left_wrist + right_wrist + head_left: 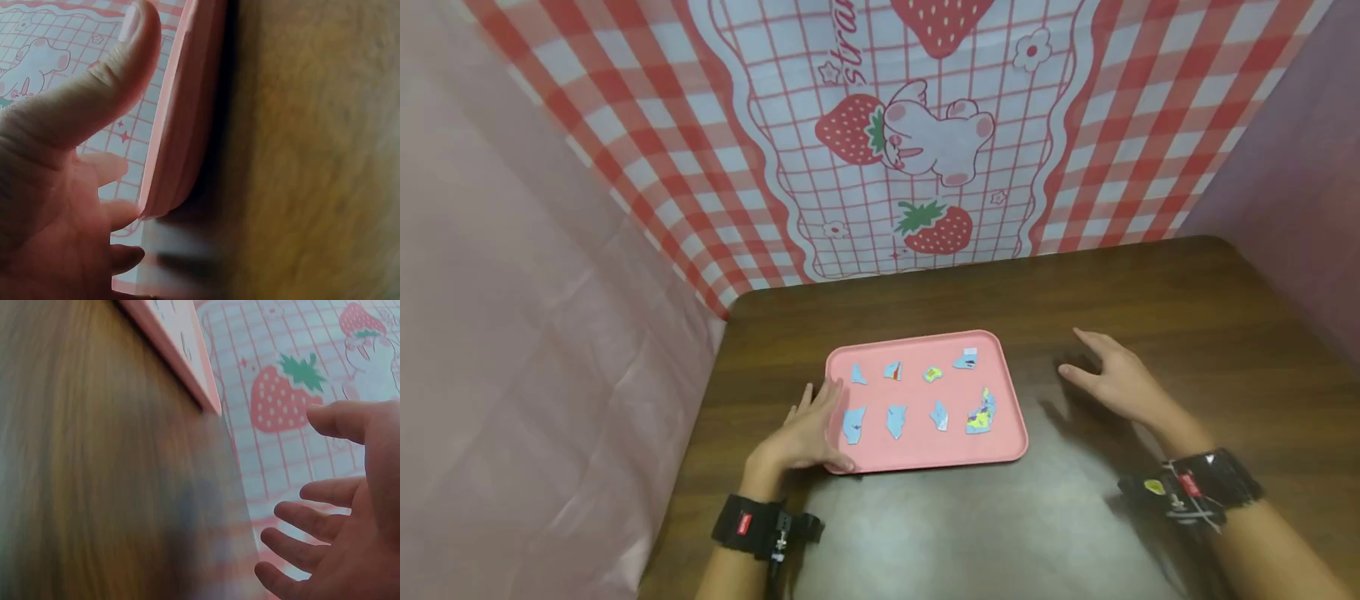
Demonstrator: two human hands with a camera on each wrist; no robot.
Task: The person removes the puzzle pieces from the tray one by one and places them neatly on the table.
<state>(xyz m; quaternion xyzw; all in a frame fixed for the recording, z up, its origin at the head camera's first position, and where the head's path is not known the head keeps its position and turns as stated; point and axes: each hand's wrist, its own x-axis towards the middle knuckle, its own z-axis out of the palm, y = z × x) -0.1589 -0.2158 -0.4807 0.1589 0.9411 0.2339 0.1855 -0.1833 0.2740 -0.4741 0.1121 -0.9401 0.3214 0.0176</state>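
A pink tray lies on the wooden table with several small flat cut pieces spread in two rows. Most are light blue, like the piece at front left; a yellow and blue one lies at front right. At the tray's left end is my left hand, fingers spread along the rim and thumb by the front left corner. In the left wrist view its thumb overlaps the tray's side. My right hand hovers apart from the tray on the right, fingers extended and holding nothing.
Behind the table hangs a red and white checked cloth with strawberry prints. A pale pink curtain hangs on the left, and a purplish one on the right. Black camera straps circle both wrists.
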